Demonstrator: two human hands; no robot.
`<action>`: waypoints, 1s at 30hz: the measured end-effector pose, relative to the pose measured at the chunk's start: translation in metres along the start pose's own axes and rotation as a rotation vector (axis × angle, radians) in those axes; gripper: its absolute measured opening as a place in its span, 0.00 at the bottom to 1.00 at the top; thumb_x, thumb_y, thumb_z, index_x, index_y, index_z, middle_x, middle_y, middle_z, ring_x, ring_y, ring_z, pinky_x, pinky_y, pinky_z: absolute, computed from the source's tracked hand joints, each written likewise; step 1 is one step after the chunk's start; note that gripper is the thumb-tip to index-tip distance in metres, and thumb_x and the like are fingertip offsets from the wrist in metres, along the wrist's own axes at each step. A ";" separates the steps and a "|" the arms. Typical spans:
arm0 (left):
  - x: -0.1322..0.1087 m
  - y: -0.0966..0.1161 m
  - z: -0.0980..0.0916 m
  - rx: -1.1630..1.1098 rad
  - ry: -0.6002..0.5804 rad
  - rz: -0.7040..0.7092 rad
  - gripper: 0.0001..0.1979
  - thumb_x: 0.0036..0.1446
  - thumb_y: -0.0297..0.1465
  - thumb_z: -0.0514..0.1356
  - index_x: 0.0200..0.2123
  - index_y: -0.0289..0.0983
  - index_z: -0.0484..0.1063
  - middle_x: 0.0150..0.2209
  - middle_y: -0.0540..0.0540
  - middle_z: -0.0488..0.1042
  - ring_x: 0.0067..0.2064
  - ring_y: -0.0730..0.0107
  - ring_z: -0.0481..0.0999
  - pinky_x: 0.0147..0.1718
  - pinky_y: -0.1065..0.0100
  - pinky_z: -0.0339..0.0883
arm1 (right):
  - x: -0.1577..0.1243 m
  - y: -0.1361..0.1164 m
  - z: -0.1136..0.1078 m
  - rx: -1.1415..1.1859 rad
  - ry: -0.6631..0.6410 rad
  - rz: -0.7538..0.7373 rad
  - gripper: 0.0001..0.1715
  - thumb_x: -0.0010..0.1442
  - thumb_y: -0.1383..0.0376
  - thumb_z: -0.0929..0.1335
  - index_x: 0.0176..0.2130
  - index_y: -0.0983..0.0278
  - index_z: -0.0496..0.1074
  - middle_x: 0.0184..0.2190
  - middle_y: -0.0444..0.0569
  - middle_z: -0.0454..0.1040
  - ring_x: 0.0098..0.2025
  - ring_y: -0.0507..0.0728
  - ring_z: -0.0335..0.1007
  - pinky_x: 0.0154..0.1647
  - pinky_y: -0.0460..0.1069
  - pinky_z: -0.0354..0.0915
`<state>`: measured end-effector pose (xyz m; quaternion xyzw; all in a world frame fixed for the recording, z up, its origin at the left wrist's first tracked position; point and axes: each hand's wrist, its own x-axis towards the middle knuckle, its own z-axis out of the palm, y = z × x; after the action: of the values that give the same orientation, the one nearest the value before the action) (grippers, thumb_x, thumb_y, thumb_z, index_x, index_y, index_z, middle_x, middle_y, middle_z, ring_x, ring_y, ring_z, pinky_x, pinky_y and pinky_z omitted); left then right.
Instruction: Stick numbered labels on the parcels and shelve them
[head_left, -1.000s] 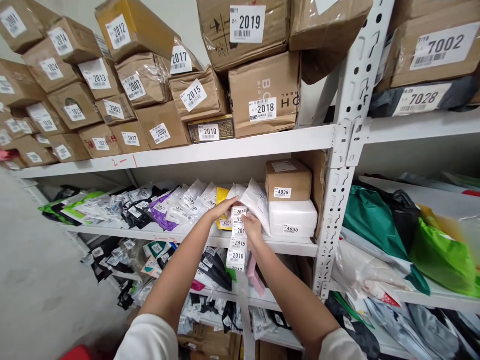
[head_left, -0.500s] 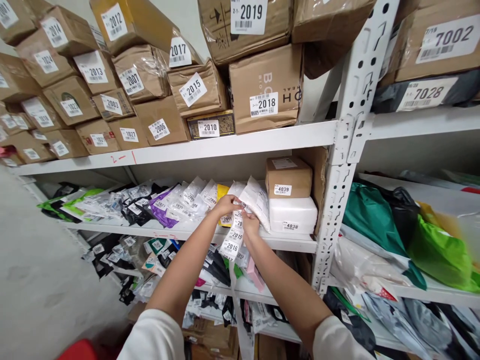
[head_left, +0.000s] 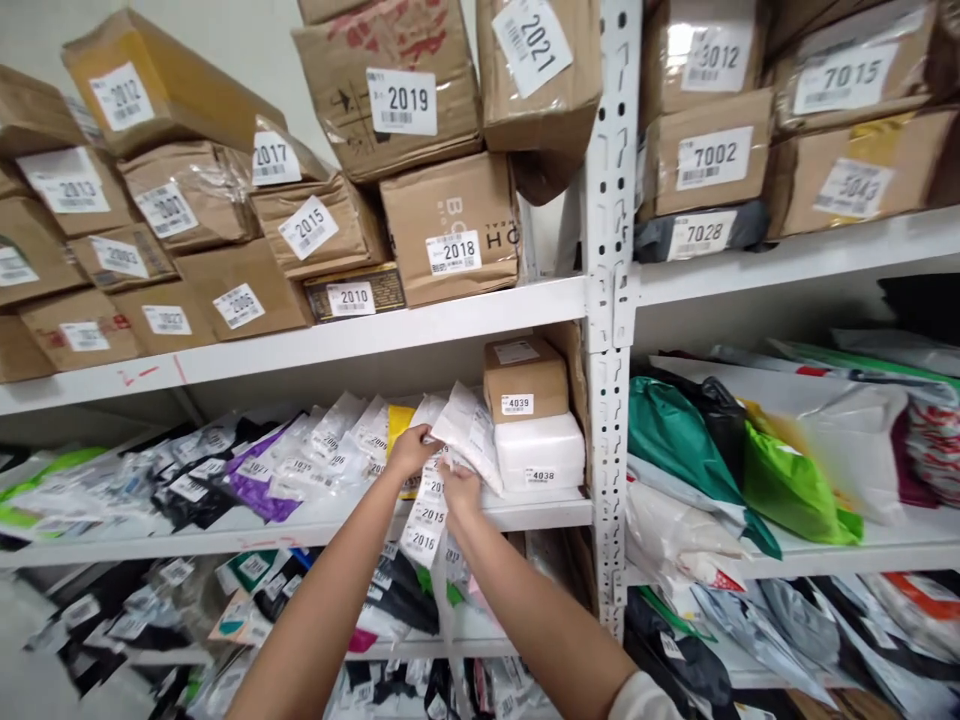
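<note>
A strip of white number labels (head_left: pixel 424 516) hangs down in front of the middle shelf, with 2015 and 2016 readable. My right hand (head_left: pixel 462 488) is closed on its upper part from the right. My left hand (head_left: pixel 412 452) pinches at the strip's top end, fingertips bent together; exactly what lies under them is partly hidden. Just behind the fingers leans a white plastic parcel (head_left: pixel 471 432), beside a yellow parcel (head_left: pixel 400 424). Below the labels, a pale backing tape trails down past the lower shelf.
Labelled cardboard boxes (head_left: pixel 450 230) fill the upper shelf. Box 4039 (head_left: pixel 525 376) sits on white box 4038 (head_left: pixel 540 452), right of my hands. Bagged parcels (head_left: pixel 300 465) line the shelf leftward. A perforated white post (head_left: pixel 609 400) divides this rack from one holding green bags (head_left: pixel 799 485).
The view has swung right, so the shelves and my hands appear further left and lower. Both hands stay close together at the top of the label strip.
</note>
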<state>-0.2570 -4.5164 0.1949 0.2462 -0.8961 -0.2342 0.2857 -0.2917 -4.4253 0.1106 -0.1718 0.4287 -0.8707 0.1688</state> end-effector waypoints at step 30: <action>0.004 -0.013 0.016 0.072 -0.010 -0.017 0.09 0.49 0.37 0.61 0.31 0.37 0.72 0.28 0.48 0.74 0.31 0.62 0.73 0.30 0.69 0.60 | -0.088 -0.003 -0.053 0.152 -0.121 0.154 0.27 0.53 0.48 0.72 0.45 0.63 0.74 0.43 0.53 0.78 0.47 0.65 0.73 0.51 0.57 0.68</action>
<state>-0.2658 -4.5245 0.1772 0.2627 -0.9033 -0.2054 0.2700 -0.2378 -4.3478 0.0689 -0.1773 0.3623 -0.8733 0.2732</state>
